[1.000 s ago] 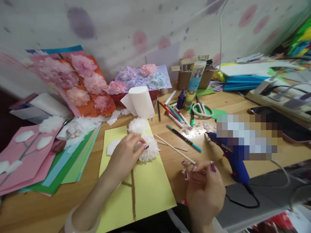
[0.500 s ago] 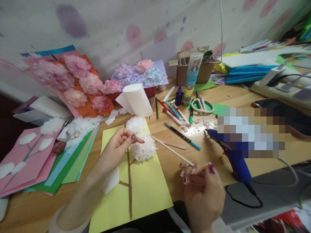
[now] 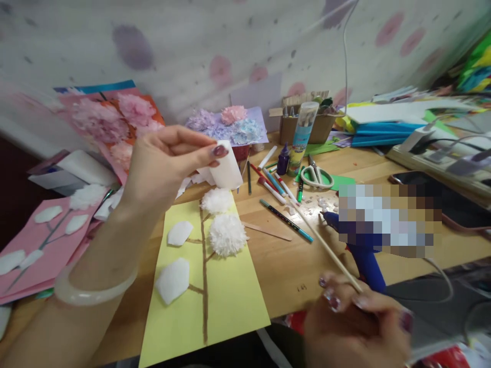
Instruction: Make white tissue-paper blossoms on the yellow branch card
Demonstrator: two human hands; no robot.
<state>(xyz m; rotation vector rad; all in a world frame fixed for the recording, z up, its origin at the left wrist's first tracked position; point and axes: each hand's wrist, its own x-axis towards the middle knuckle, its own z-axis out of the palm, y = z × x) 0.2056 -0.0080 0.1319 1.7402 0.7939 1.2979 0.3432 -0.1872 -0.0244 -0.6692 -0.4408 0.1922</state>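
Note:
My left hand (image 3: 169, 166) is raised over the left side, thumb and fingers pinched together in front of an upright folded white paper (image 3: 229, 171). Whether anything sits in the pinch I cannot make out. At the lower right, my right hand (image 3: 356, 322) grips a thin pale wooden stick (image 3: 326, 248), which points up and to the left. Between the hands lies a yellow sheet (image 3: 233, 306) with a brown drawn stem. Two fluffy white paper flowers (image 3: 228, 235) are on its upper part, and two white paper petals (image 3: 173, 280) are at its left.
A blue glue gun (image 3: 366, 260) lies right, partly under a blurred patch. Scissors (image 3: 317, 176), several markers (image 3: 286, 220), a purple bottle (image 3: 283, 161) and a flat stick (image 3: 268, 231) are behind. A pink flower card (image 3: 42, 230) lies left; a phone (image 3: 441, 197) lies right.
My left hand has lifted from the white flowers, up and to the left, uncovering the upper petal. My right hand has drawn the stick down and right, away from the yellow sheet.

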